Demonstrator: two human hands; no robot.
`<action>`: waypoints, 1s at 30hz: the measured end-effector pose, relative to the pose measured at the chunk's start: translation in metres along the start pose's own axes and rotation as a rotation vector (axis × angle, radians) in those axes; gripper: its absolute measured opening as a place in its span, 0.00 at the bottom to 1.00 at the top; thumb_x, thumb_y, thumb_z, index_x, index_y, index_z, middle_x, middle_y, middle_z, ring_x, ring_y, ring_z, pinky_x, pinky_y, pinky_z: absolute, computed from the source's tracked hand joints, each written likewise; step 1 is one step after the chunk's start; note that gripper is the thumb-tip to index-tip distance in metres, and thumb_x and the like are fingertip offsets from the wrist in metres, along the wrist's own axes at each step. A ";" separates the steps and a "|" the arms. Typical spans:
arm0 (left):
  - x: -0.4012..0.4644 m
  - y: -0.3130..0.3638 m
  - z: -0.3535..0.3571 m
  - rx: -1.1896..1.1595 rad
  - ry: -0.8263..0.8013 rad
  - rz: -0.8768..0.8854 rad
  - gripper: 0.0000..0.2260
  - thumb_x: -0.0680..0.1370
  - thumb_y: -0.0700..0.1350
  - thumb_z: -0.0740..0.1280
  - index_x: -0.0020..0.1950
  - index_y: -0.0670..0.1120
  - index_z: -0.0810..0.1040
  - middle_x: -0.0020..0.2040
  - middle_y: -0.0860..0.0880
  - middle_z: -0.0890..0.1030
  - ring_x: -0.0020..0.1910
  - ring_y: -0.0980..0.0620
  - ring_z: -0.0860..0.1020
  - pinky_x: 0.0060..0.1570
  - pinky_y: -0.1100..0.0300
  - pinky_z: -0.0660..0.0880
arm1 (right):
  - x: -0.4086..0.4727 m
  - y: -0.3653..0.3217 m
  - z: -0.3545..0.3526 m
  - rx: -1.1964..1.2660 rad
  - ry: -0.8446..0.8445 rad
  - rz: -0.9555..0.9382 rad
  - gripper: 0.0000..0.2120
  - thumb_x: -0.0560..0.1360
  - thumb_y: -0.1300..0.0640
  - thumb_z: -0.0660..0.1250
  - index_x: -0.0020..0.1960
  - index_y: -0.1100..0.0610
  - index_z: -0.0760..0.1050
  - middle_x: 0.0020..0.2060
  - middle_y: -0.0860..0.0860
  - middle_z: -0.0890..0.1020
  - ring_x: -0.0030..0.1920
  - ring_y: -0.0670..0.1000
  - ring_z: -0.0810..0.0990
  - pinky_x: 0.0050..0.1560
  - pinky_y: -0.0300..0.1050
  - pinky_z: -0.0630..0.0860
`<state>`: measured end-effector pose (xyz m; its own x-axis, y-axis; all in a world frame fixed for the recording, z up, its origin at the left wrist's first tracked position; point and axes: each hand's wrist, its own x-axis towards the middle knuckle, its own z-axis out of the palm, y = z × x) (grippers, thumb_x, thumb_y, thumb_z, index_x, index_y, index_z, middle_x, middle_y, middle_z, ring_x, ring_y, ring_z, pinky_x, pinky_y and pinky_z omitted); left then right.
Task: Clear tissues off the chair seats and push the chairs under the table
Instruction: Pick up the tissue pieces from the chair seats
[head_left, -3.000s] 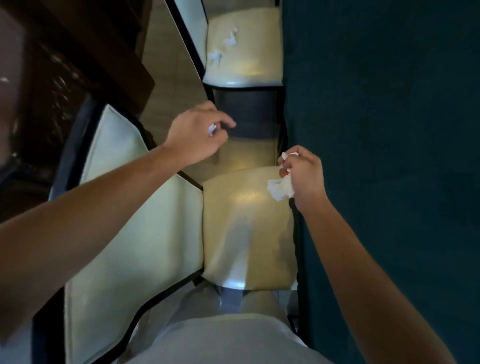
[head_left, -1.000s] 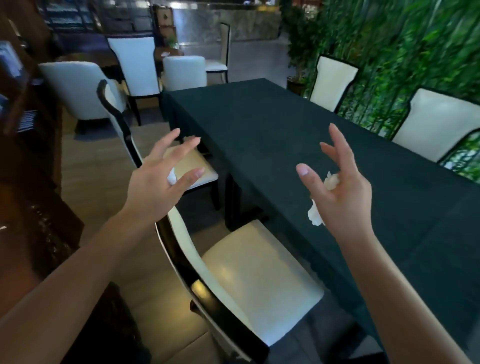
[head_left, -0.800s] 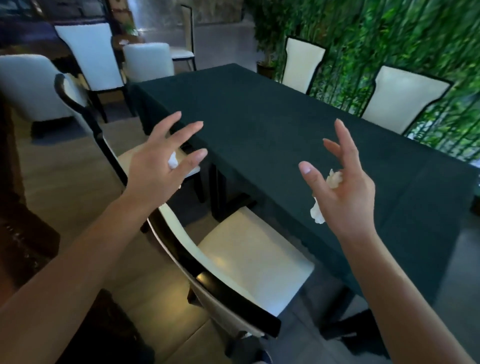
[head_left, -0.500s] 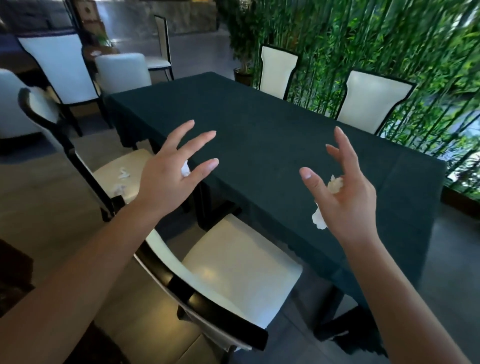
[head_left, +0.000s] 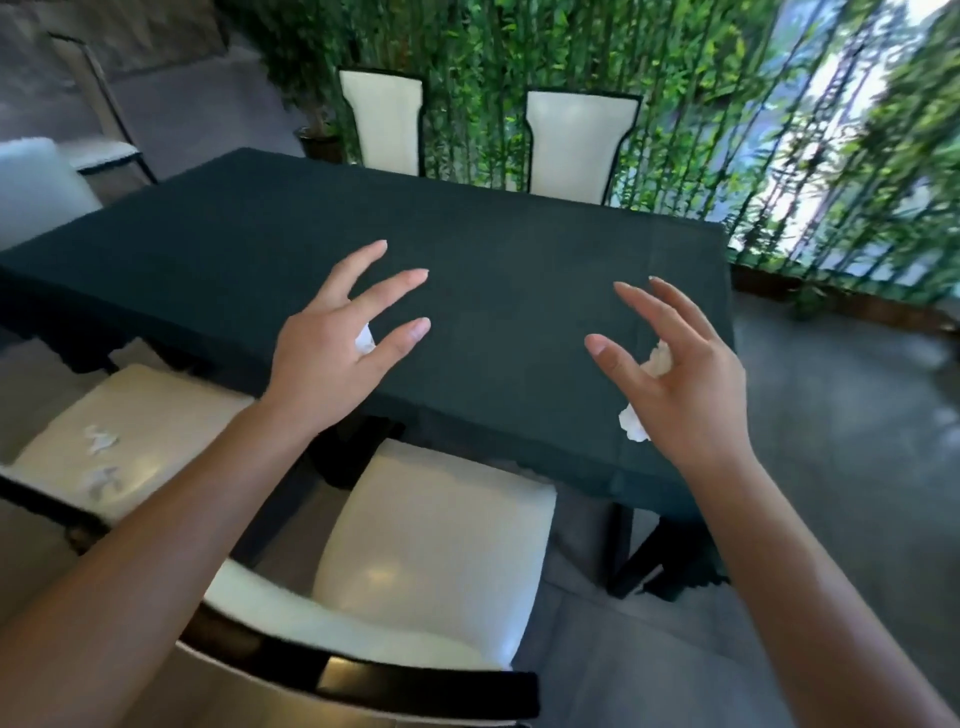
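Observation:
Both hands hover above the dark green table (head_left: 519, 228) with their fingers spread. My left hand (head_left: 332, 358) keeps a small white tissue (head_left: 365, 340) tucked in its palm. Crumpled tissue (head_left: 657, 362) sits in my right hand (head_left: 680, 379), and one end hangs out below the palm. The near chair (head_left: 436, 545) stands pulled out below my arms, its cream seat bare. To the left, a second chair (head_left: 140, 405) has two tissue scraps (head_left: 101, 444) on its seat.
Two cream, black-framed chairs (head_left: 384, 124) (head_left: 576, 140) stand tucked in at the table's far side before a bamboo screen (head_left: 727, 104). A white upholstered chair (head_left: 31, 192) is at the far left. Grey floor (head_left: 841, 467) lies to the right of the table.
The view has swung to the right, so both raised hands now sit over the tabletop. Each hand still holds its tissue. The second chair has slid to the left edge.

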<state>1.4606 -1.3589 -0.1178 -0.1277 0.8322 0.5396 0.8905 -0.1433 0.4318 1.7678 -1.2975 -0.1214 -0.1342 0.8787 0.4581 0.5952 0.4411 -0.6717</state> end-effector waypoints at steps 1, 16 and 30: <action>0.002 -0.006 0.002 -0.023 0.011 0.049 0.18 0.80 0.63 0.65 0.68 0.62 0.78 0.77 0.60 0.67 0.50 0.54 0.79 0.52 0.65 0.73 | -0.003 -0.004 0.002 -0.014 0.025 0.010 0.24 0.74 0.37 0.71 0.70 0.37 0.75 0.75 0.39 0.70 0.56 0.17 0.65 0.57 0.19 0.60; 0.032 -0.087 -0.025 -0.366 -0.108 0.303 0.19 0.79 0.62 0.65 0.67 0.57 0.80 0.75 0.58 0.70 0.34 0.55 0.80 0.44 0.49 0.81 | -0.060 -0.098 0.050 -0.078 0.390 0.123 0.20 0.77 0.46 0.73 0.68 0.43 0.78 0.69 0.41 0.78 0.68 0.38 0.74 0.69 0.35 0.69; -0.017 -0.101 -0.045 -0.160 -0.120 0.188 0.18 0.79 0.60 0.66 0.69 0.61 0.77 0.75 0.59 0.70 0.45 0.55 0.80 0.51 0.64 0.75 | -0.074 -0.085 0.090 0.048 0.230 0.146 0.17 0.76 0.43 0.73 0.65 0.40 0.80 0.69 0.40 0.77 0.66 0.34 0.73 0.63 0.26 0.64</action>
<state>1.3531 -1.3822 -0.1380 0.0949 0.8392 0.5356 0.8123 -0.3762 0.4456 1.6558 -1.3831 -0.1505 0.1369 0.8716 0.4707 0.5562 0.3255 -0.7646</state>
